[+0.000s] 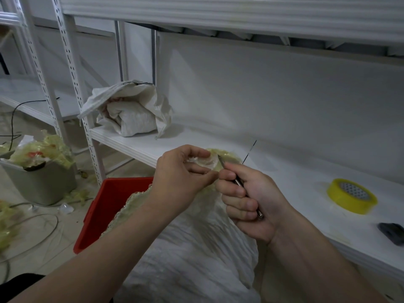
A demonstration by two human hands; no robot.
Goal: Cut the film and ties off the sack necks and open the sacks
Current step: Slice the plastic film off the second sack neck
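A white woven sack point(192, 248) stands in front of me, its neck wound in yellowish film point(220, 155) at the shelf's front edge. My left hand point(181, 178) pinches the bunched film-wrapped neck between thumb and fingers. My right hand point(247, 200) grips a thin metal craft knife point(240, 186), its blade tip touching the film right beside my left fingertips. A second white sack point(131, 110) lies open on the shelf further back at the left.
A white shelf point(295, 178) carries a roll of yellow tape point(352, 195) and a dark object point(392, 232) at the right. A red crate point(109, 208) stands left of the sack. A grey bin point(41, 182) overflows with film scraps; cables lie on the floor.
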